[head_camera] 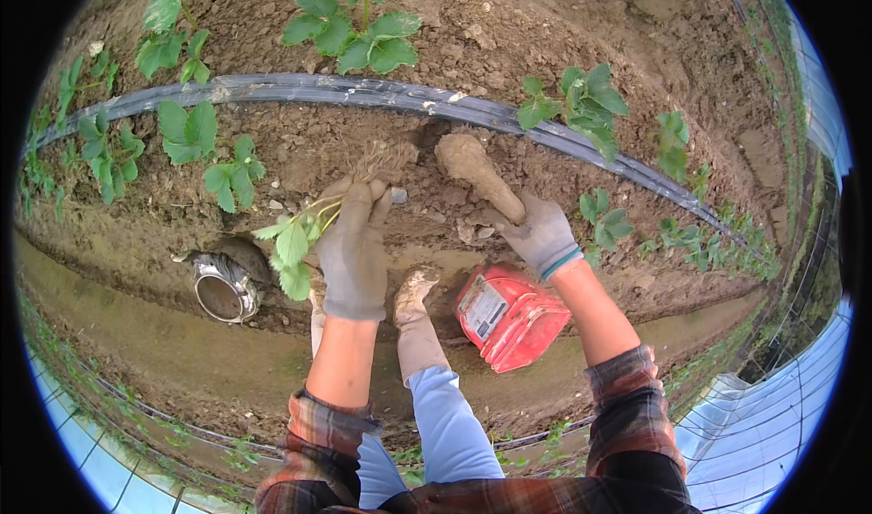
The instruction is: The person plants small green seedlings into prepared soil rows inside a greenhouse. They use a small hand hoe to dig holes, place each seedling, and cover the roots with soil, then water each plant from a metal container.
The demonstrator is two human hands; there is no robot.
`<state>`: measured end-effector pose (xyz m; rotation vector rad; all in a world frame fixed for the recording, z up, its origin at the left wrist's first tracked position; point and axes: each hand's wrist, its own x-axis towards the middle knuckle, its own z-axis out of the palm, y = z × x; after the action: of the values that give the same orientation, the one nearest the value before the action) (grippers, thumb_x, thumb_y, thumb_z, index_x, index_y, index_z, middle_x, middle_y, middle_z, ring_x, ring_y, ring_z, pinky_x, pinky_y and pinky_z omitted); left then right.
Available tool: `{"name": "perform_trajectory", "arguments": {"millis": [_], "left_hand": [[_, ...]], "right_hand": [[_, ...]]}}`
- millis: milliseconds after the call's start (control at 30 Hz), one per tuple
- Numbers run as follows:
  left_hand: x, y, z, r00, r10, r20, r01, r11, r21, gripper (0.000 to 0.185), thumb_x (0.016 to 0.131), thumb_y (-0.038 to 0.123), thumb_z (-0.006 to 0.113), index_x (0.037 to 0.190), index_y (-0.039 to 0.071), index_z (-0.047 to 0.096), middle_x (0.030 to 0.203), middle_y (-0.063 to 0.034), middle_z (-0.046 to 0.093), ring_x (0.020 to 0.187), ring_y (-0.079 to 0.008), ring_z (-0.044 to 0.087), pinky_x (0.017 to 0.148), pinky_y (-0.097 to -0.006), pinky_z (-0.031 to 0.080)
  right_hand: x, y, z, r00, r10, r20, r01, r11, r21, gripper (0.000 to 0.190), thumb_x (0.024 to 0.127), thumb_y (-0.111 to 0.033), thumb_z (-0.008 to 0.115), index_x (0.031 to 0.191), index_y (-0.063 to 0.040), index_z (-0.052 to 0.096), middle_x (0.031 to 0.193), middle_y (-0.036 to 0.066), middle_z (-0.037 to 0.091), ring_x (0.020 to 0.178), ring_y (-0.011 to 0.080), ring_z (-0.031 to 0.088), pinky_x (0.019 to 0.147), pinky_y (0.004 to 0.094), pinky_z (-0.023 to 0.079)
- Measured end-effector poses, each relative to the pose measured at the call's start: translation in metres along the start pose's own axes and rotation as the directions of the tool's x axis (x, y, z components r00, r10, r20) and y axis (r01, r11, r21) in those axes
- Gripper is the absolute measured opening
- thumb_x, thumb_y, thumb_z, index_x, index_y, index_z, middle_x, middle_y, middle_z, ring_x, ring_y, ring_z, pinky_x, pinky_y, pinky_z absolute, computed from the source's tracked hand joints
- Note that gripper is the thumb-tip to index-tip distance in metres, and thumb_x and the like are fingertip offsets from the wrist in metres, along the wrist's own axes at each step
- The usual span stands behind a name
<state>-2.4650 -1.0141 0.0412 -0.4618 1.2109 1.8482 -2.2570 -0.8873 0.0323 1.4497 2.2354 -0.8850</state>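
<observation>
My left hand (354, 248), in a dirty grey work glove, is shut on a strawberry seedling (293, 248). Its green leaves hang to the left of the glove, and its bare, soil-coated roots (385, 160) stick out past the fingertips over the bed. In my gloved right hand (541, 231) is the narrow handle of a mud-caked hand trowel (477, 166). The trowel's broad end points away from me and touches the soil, beside a dark hollow (429, 132) near the roots. Mud hides the tool's exact shape.
A black drip irrigation hose (327, 90) crosses the bed beyond my hands, with strawberry plants (381, 37) on both sides. In the furrow are a red plastic container (511, 316) bearing a label, a round metal-rimmed vessel (221, 296) and my muddy boots (415, 310).
</observation>
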Motion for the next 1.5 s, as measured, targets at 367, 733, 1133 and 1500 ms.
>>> {"name": "perform_trajectory", "arguments": {"millis": [367,733,1133,1500], "left_hand": [[0.038,-0.059,0.033,0.991,-0.082,0.104,-0.002,0.778,0.628,0.023,0.093,0.013,0.066,0.111,0.005,0.056,0.102,-0.0087,0.065,0.098,-0.0178,0.064,0.092,-0.0329,0.054],[0.049,-0.082,-0.003,0.724,0.361,0.587,-0.671,0.172,0.722,0.016,0.086,0.013,0.071,0.099,0.007,0.064,0.093,-0.0125,0.064,0.085,-0.0285,0.064,0.072,-0.0366,0.051],[0.049,-0.081,-0.007,0.774,0.288,0.564,-0.59,0.007,0.807,0.019,0.083,0.016,0.071,0.092,0.006,0.059,0.098,-0.0145,0.062,0.081,-0.0362,0.065,0.067,-0.0415,0.054],[0.048,-0.077,0.0,0.785,0.257,0.563,-0.597,0.071,0.799,0.019,0.078,0.007,0.073,0.091,0.005,0.06,0.093,-0.0157,0.063,0.084,-0.0344,0.063,0.073,-0.0391,0.052]], "right_hand": [[-0.016,0.013,0.016,0.988,0.151,-0.037,-0.128,0.927,0.352,0.034,0.077,-0.031,0.076,0.094,-0.002,0.068,0.081,0.023,0.067,0.08,0.04,0.067,0.07,0.0399,0.053],[-0.032,-0.001,0.009,0.977,0.058,-0.206,0.048,0.877,0.478,0.031,0.077,-0.027,0.077,0.09,-0.001,0.068,0.073,0.019,0.066,0.067,0.0356,0.067,0.062,0.0371,0.052],[0.019,-0.023,0.016,0.999,-0.037,-0.035,0.042,0.985,0.169,0.036,0.081,-0.037,0.067,0.087,-0.002,0.067,0.082,0.023,0.068,0.078,0.0401,0.066,0.07,0.0469,0.053],[-0.009,-0.038,0.012,0.988,0.092,-0.127,0.006,0.785,0.62,0.026,0.079,-0.023,0.075,0.089,0.0,0.068,0.073,0.014,0.068,0.068,0.0197,0.067,0.065,0.0327,0.053]]}}
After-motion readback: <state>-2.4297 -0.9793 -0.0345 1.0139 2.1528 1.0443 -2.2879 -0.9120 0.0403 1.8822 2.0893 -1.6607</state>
